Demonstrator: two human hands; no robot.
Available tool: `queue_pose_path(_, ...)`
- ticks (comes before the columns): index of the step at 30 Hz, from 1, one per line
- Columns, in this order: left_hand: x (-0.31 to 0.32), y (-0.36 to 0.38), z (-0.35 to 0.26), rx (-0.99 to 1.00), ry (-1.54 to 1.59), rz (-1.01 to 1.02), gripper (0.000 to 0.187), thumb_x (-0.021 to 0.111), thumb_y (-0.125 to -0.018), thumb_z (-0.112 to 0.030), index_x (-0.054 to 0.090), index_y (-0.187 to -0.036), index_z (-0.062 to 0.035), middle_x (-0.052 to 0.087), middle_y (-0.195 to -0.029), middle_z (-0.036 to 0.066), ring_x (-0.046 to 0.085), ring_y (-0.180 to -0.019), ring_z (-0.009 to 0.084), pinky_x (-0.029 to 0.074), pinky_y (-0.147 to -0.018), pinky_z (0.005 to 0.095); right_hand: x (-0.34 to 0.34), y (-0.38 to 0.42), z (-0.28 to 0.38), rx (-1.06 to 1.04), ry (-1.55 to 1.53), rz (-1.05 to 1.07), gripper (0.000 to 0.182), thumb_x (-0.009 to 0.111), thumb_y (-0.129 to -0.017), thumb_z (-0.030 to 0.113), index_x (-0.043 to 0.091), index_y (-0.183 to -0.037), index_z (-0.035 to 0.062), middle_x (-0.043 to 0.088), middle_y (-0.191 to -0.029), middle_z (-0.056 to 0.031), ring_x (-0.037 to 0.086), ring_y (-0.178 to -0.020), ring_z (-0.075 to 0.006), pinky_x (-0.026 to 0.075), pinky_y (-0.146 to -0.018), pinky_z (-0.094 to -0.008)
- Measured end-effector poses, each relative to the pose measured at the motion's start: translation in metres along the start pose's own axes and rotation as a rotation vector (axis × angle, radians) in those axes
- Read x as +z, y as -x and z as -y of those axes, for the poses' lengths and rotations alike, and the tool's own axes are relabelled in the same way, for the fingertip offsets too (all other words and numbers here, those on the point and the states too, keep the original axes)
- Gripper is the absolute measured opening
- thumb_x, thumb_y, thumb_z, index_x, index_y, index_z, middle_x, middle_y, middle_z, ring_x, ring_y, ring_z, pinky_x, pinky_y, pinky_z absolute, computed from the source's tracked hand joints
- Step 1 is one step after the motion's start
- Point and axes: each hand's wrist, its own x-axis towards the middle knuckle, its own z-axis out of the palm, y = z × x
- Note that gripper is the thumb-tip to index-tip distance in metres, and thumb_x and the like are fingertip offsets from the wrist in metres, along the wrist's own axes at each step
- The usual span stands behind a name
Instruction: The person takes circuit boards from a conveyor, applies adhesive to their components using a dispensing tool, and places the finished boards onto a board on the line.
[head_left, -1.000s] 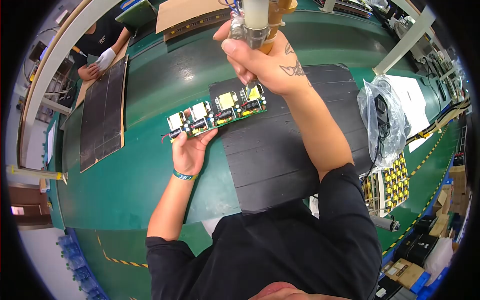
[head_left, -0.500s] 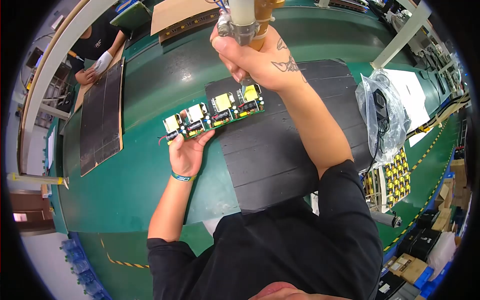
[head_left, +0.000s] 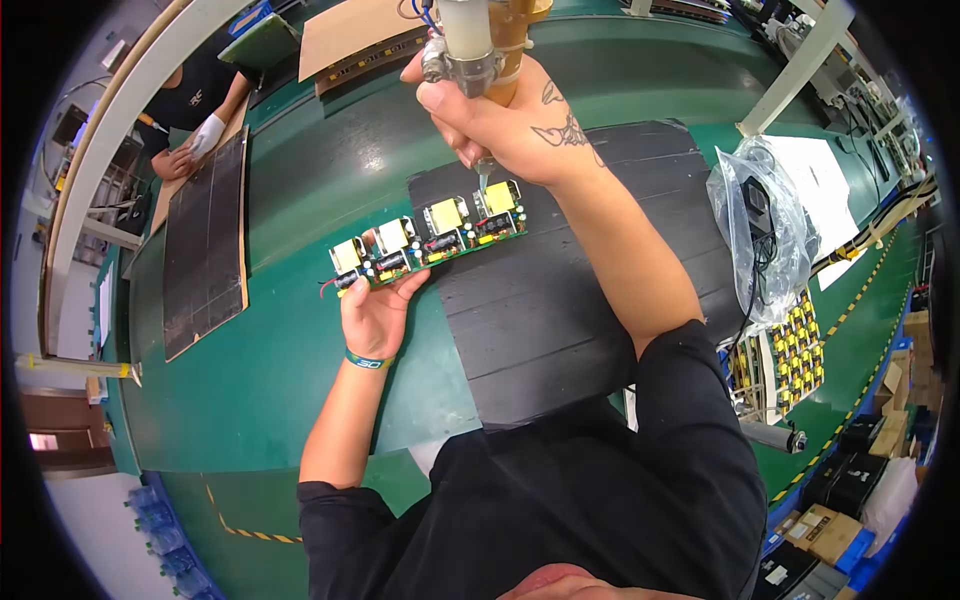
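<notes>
My left hand [head_left: 378, 320] grips the left end of a green circuit board strip [head_left: 470, 246], thumb on top and fingers beneath. Yellow-topped transformers [head_left: 446, 215], black capacitors and other small parts stand in a row along it. My right hand [head_left: 520, 125] is wrapped round a glue dispenser [head_left: 468, 45] with a whitish cylinder, an amber tube and a metal clamp. Its thin clear nozzle [head_left: 483, 175] points down beside the rightmost transformer [head_left: 499, 198]; whether the tip touches is too small to tell.
A black mat [head_left: 560, 320] lies on the green bench [head_left: 260, 400]. To the right are a clear plastic bag [head_left: 790, 245] with a black adapter and a tray of yellow parts [head_left: 798, 350]. A dark board [head_left: 207, 245] lies left, near a co-worker's gloved hand [head_left: 207, 136].
The view has shifted slightly. My right hand and the dispenser have moved a little left and down, with the nozzle at the left side of the rightmost transformer. My left hand keeps its hold.
</notes>
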Motion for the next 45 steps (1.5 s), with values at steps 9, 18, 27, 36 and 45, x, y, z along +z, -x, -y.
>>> queue_pose_path(9, -0.006, -0.004, -0.003, -0.008, 0.010, -0.035, 0.058, 0.057, -0.088, -0.028, 0.038, -0.139, -0.0104, 0.052, -0.133, 0.013, 0.057, -0.115, 0.0324, 0.049, -0.097, 0.0492, -0.006, -0.001, 0.006, -0.044, -0.004, -0.044, 0.023, 0.061, -0.091, 0.020, 0.059, -0.108, 0.0042, 0.051, -0.064, 0.0015, 0.046, -0.051, -0.0050, 0.039, -0.046, -0.0219)
queue_pose_path(18, -0.009, -0.005, -0.005, 0.015, 0.078, -0.058, 0.055, 0.055, -0.088, -0.030, 0.041, -0.138, -0.0115, 0.055, -0.130, 0.014, 0.059, -0.112, 0.0334, 0.049, -0.096, 0.0488, -0.011, 0.000, 0.004, -0.004, -0.027, -0.027, 0.020, 0.062, -0.091, 0.022, 0.059, -0.102, 0.0050, 0.051, -0.064, 0.0012, 0.046, -0.051, -0.0052, 0.040, -0.046, -0.0219)
queue_pose_path(27, -0.008, -0.003, -0.004, 0.003, 0.093, -0.061, 0.057, 0.055, -0.087, -0.029, 0.040, -0.139, -0.0119, 0.055, -0.130, 0.014, 0.060, -0.111, 0.0337, 0.050, -0.096, 0.0488, -0.011, -0.002, 0.006, 0.007, 0.048, -0.045, 0.022, 0.065, -0.090, 0.027, 0.058, -0.087, 0.0060, 0.053, -0.062, 0.0010, 0.048, -0.051, -0.0058, 0.042, -0.047, -0.0220)
queue_pose_path(36, -0.007, -0.003, -0.004, -0.003, 0.083, -0.052, 0.057, 0.055, -0.087, -0.029, 0.040, -0.139, -0.0117, 0.055, -0.130, 0.014, 0.059, -0.111, 0.0339, 0.049, -0.096, 0.0487, -0.014, -0.003, 0.002, -0.019, 0.035, -0.042, 0.022, 0.065, -0.090, 0.027, 0.058, -0.084, 0.0065, 0.053, -0.061, 0.0011, 0.048, -0.050, -0.0056, 0.041, -0.045, -0.0220)
queue_pose_path(45, -0.008, -0.003, -0.004, -0.003, 0.098, -0.053, 0.057, 0.055, -0.087, -0.029, 0.040, -0.139, -0.0112, 0.056, -0.129, 0.014, 0.060, -0.111, 0.0338, 0.049, -0.096, 0.0486, -0.011, -0.001, 0.006, -0.011, 0.027, -0.036, 0.020, 0.064, -0.090, 0.025, 0.060, -0.094, 0.0053, 0.053, -0.063, 0.0009, 0.049, -0.051, -0.0049, 0.042, -0.046, -0.0216)
